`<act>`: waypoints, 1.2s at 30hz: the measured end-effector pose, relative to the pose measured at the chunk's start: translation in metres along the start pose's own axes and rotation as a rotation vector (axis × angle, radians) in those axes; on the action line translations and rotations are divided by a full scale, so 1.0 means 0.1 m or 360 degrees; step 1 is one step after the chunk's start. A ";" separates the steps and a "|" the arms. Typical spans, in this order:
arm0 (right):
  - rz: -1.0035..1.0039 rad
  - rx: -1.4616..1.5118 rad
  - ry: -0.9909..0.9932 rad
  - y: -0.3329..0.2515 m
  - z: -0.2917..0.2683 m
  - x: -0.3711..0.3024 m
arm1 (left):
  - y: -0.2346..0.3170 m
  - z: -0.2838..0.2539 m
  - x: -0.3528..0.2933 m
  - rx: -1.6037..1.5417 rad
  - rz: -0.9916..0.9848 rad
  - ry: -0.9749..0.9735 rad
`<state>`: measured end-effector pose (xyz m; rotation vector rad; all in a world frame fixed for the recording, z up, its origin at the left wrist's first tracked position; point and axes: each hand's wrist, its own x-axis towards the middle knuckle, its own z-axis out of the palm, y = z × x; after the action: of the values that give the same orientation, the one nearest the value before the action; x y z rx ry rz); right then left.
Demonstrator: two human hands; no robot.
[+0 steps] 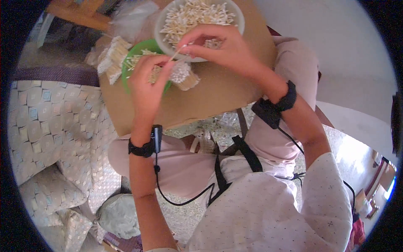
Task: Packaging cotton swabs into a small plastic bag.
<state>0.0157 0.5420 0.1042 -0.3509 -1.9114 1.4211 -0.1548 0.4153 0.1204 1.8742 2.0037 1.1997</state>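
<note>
Between my hands is a thin cotton swab (pixel 176 53), slanting up to the right. My left hand (pixel 147 77) pinches its lower end, and the fingertips of my right hand (pixel 222 46) close on its upper end. Behind my right hand stands a white bowl (pixel 158 31) heaped with loose cotton swabs (pixel 197 17). A green bowl (pixel 126 75) holding more swabs sits partly hidden behind my left hand. Just right of that hand, a bundle of cotton swabs (pixel 184 76) with white tips lies on the brown board (pixel 210 96).
More bundled swabs (pixel 112 59) lie at the board's left edge, beside a clear plastic bag (pixel 134 19). A patterned cloth-covered seat (pixel 58 122) is at the left. Black cables (pixel 180 204) run from bands on both my wrists.
</note>
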 end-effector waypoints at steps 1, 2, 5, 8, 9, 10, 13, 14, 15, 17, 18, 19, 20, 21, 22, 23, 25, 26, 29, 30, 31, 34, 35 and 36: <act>-0.0026 -0.0022 0.0029 0.02 0.02 0.01 | -0.01 -0.02 0.00 -0.0029 0.0005 -0.0008; -0.0052 -0.0044 0.0058 0.04 0.03 0.02 | 0.00 -0.06 0.00 -0.0030 -0.0026 0.0012; -0.0149 -0.0242 0.0054 0.09 0.00 0.03 | 0.09 -0.10 -0.01 -0.0157 -0.0174 0.0079; -0.0227 -0.0400 -0.0045 0.07 0.00 0.01 | 0.10 -0.10 -0.01 -0.0275 -0.0309 0.0138; -0.0230 -0.0434 -0.0118 0.05 0.02 0.00 | 0.11 -0.10 -0.02 -0.0283 -0.0322 0.0146; -0.0231 -0.0429 -0.0121 0.03 0.03 0.00 | 0.09 -0.12 -0.03 -0.0278 -0.0326 0.0147; -0.0260 -0.0493 -0.0099 0.03 0.03 0.02 | 0.01 -0.19 -0.01 -0.0339 -0.0252 0.0205; -0.0366 -0.0573 -0.0068 0.07 0.02 0.03 | 0.00 -0.25 0.01 -0.0249 -0.0302 0.0226; -0.0475 -0.0650 -0.0041 0.09 0.01 0.05 | -0.02 -0.29 0.02 -0.0155 -0.0354 0.0250; -0.0522 -0.0674 -0.0078 0.12 0.01 0.04 | -0.11 -0.32 0.03 -0.0141 -0.0291 0.0194; -0.0575 -0.0692 -0.0116 0.13 0.01 0.04 | -0.12 -0.33 0.03 -0.0120 -0.0228 0.0142; -0.0575 -0.0691 -0.0115 0.16 0.01 0.04 | -0.11 -0.33 0.03 -0.0119 -0.0228 0.0141; -0.0563 -0.0707 -0.0172 0.19 0.00 0.04 | -0.10 -0.32 0.03 0.0001 -0.0255 0.0054; -0.0552 -0.0723 -0.0232 0.19 0.00 0.04 | -0.08 -0.32 0.03 0.0122 -0.0284 -0.0030; -0.0552 -0.0721 -0.0235 0.18 0.01 0.03 | -0.08 -0.32 0.03 0.0123 -0.0286 -0.0028; -0.0494 -0.0742 -0.0254 0.18 0.01 0.01 | -0.08 -0.31 0.03 0.0063 -0.0203 -0.0083; -0.0434 -0.0762 -0.0274 0.17 0.02 0.01 | -0.07 -0.29 0.04 0.0002 -0.0119 -0.0139; -0.0453 -0.0745 -0.0247 0.17 0.03 0.02 | -0.06 -0.28 0.04 -0.0042 -0.0121 -0.0160; -0.0523 -0.0634 -0.0253 0.18 0.02 0.03 | 0.00 -0.24 0.05 -0.0062 -0.0123 -0.0235; -0.0582 -0.0526 -0.0288 0.18 0.03 0.04 | 0.02 -0.23 0.05 -0.0025 -0.0129 -0.0284; -0.0583 -0.0523 -0.0290 0.18 0.03 0.04 | 0.03 -0.22 0.04 -0.0023 -0.0132 -0.0283; -0.0616 -0.0531 -0.0269 0.16 0.06 0.04 | 0.02 -0.21 0.03 -0.0059 -0.0130 -0.0319; -0.0582 -0.0529 -0.0246 0.15 0.05 0.04 | 0.00 -0.23 0.03 -0.0029 -0.0110 -0.0290; -0.0551 -0.0524 -0.0222 0.14 0.06 0.04 | -0.03 -0.27 0.03 0.0006 -0.0090 -0.0260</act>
<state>0.0065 0.5452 0.0919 -0.0649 -2.1973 0.9273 -0.1732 0.4064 0.1377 1.8392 1.9591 0.9947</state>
